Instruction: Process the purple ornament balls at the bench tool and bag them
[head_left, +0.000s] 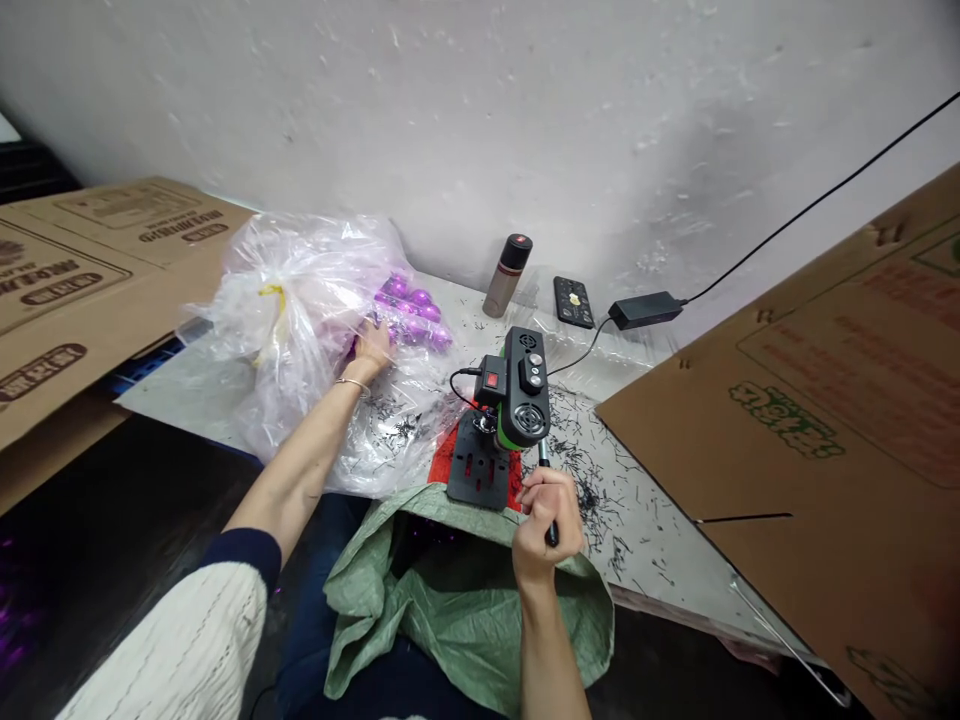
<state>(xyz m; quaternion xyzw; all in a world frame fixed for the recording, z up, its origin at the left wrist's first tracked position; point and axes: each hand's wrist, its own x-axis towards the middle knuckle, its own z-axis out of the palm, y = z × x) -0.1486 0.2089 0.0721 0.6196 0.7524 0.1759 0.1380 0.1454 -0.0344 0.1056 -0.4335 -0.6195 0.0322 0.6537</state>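
Observation:
My left hand [373, 345] reaches into the mouth of a clear plastic bag [300, 260], its fingers on shiny purple balls [412, 308]; whether it grips one is hidden. A yellow tie [274, 292] is on the bag. My right hand [551, 515] is wrapped round the black handle of a lever on a small black machine [527, 385] with a red switch. The machine's slotted base plate [480, 465] rests on a red sheet [442, 456]. Below it, an open green woven sack [480, 610] lies over my lap, with purple glints inside.
Cardboard stands at the left [150, 240] and right [810, 400]. Behind the machine are a bottle [508, 275], a black phone-like object [573, 302] and a power adapter [645, 310] with a cable. Small black scraps litter the table [637, 500].

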